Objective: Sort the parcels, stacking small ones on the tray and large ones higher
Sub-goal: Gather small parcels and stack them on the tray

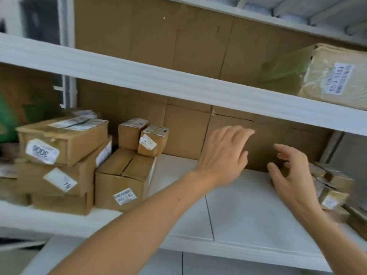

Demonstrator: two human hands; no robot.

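Observation:
On the middle white shelf (228, 205) several small brown parcels with white labels (63, 147) are stacked at the left, with two tiny boxes (153, 140) on top of a taped box (123, 183). My left hand (222, 155) hovers over the bare middle of the shelf, fingers spread, holding nothing. My right hand (292, 175) is open with curled fingers, just left of a pile of small parcels (331, 187) at the shelf's right end. A large parcel wrapped in tape (321, 76) lies on the upper shelf (158, 76) at the right.
Flattened cardboard (188, 132) lines the back of both shelves. A green and brown carton (17, 108) stands at the far left behind the stacks. A lower white shelf (178, 262) shows beneath my arms. The rack's top shelf (258, 16) runs overhead.

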